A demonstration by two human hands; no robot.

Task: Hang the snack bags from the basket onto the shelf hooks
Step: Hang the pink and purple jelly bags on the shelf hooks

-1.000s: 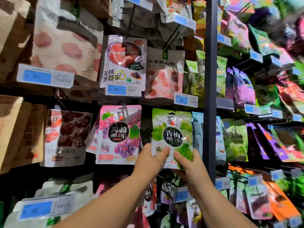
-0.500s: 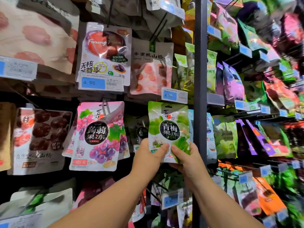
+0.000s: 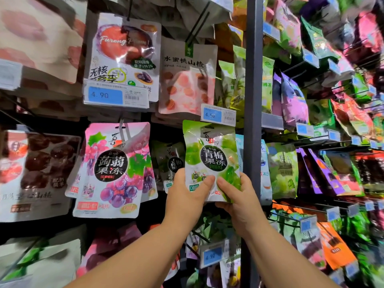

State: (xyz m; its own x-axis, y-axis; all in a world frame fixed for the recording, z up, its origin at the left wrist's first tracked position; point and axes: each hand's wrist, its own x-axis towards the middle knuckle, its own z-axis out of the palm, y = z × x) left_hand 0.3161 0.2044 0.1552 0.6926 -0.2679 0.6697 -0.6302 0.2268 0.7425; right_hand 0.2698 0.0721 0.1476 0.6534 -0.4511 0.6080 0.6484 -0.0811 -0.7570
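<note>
A green snack bag [image 3: 211, 156] with a black round label is held upright in front of the shelf. My left hand [image 3: 187, 194] pinches its lower left corner, thumb on the front. My right hand [image 3: 236, 196] grips its lower right corner from beneath. The bag's top edge sits just under a price tag [image 3: 218, 115]. A darker bag of the same kind [image 3: 170, 161] hangs behind it to the left. The hook itself is hidden behind the bag. The basket is out of view.
Pink grape jelly bags [image 3: 116, 169] hang on the hook to the left. A grey upright post [image 3: 252, 121] stands just right of the green bag. Peach hawthorn bags [image 3: 187, 80] hang above, and many coloured bags [image 3: 311, 163] fill the hooks to the right.
Both hands have lifted the green bag slightly, closer to the price tag above. The view has shifted to the right and closer to the shelf.
</note>
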